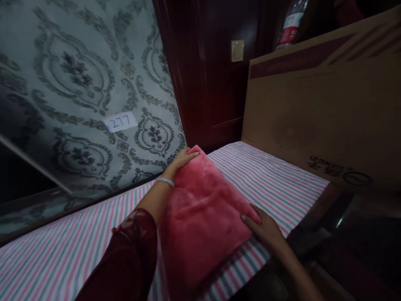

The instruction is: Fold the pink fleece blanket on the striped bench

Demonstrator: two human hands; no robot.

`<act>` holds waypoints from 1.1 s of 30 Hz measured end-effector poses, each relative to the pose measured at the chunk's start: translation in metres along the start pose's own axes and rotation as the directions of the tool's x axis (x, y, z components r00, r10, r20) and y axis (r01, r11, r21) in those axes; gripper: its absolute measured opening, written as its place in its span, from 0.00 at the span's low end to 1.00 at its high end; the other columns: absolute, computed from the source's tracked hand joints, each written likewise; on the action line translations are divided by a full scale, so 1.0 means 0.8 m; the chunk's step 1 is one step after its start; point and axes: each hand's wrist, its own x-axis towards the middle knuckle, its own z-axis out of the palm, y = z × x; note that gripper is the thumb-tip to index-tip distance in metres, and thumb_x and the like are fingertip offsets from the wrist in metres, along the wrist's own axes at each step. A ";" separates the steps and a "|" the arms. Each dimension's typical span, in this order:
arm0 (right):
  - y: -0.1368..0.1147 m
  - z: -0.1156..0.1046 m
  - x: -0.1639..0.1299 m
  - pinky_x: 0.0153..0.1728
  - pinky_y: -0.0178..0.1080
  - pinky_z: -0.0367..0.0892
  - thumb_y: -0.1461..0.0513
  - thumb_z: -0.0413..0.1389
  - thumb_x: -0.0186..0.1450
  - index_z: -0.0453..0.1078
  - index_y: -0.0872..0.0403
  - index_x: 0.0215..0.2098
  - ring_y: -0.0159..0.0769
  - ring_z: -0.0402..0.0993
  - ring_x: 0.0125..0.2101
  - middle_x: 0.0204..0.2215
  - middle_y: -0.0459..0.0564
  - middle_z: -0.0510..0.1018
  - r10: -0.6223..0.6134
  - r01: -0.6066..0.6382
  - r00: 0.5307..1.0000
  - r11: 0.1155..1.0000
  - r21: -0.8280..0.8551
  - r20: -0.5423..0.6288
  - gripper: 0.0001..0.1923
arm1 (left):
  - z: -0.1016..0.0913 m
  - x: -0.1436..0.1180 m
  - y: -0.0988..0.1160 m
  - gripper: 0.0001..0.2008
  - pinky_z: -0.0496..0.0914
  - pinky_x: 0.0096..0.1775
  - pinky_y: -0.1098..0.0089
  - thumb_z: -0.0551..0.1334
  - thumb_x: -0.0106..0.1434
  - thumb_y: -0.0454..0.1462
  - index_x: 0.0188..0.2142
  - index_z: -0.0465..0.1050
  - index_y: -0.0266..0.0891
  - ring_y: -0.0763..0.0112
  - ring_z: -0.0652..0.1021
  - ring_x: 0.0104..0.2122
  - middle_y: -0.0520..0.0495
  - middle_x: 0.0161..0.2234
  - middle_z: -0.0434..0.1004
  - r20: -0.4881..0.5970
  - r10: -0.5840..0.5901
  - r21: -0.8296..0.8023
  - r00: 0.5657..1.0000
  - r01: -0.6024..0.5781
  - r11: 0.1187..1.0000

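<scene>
A folded pink plush cloth lies slanted over a striped sheet in the head view. My left hand grips its far corner, thumb on top and the other fingers tucked beneath. On the cloth's right edge, my right hand pinches a corner between the thumb above and fingers mostly hidden below. A pale bangle circles my left wrist, and a dark red sleeve covers that forearm. The near end of the cloth is dark and blurred.
A large cardboard box stands at the right, with a plastic bottle behind its top edge. Patterned wallpaper bearing a paper label marked 277 rises at the left. A dark red wood panel stands at the back.
</scene>
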 end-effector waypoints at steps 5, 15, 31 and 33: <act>-0.022 -0.006 -0.004 0.57 0.52 0.68 0.42 0.62 0.49 0.72 0.58 0.57 0.55 0.74 0.54 0.53 0.60 0.77 -0.001 0.003 1.000 0.993 0.121 -0.018 0.44 | -0.076 -0.058 0.066 0.25 0.73 0.44 0.63 0.71 0.51 0.51 0.41 0.75 0.36 0.63 0.78 0.38 0.47 0.37 0.79 0.058 0.139 -0.117 0.989 -0.132 0.984; -0.203 -0.059 -0.037 0.57 0.55 0.67 0.51 0.65 0.58 0.73 0.44 0.57 0.53 0.73 0.53 0.53 0.49 0.77 -0.519 0.530 0.847 0.841 0.107 -0.119 0.29 | -0.253 -0.248 0.140 0.22 0.75 0.39 0.68 0.75 0.51 0.49 0.38 0.77 0.34 0.64 0.81 0.37 0.48 0.33 0.78 -0.334 0.238 -0.210 0.912 -0.318 0.925; -0.358 0.072 -0.001 0.60 0.45 0.59 0.63 0.54 0.65 0.59 0.55 0.67 0.44 0.66 0.58 0.59 0.60 0.70 -0.882 0.878 0.465 0.471 -0.084 -0.083 0.32 | -0.371 -0.435 0.049 0.24 0.73 0.42 0.70 0.75 0.49 0.49 0.41 0.75 0.39 0.71 0.76 0.37 0.52 0.36 0.79 -0.661 0.300 0.082 0.688 -0.332 0.940; -0.325 0.074 -0.024 0.59 0.51 0.61 0.65 0.54 0.64 0.57 0.54 0.68 0.48 0.67 0.56 0.57 0.59 0.70 -0.946 0.926 0.307 0.321 -0.198 -0.098 0.34 | -0.356 -0.478 0.027 0.20 0.73 0.41 0.69 0.74 0.52 0.47 0.39 0.74 0.39 0.70 0.76 0.37 0.51 0.36 0.79 -0.621 0.361 0.248 0.696 -0.262 0.933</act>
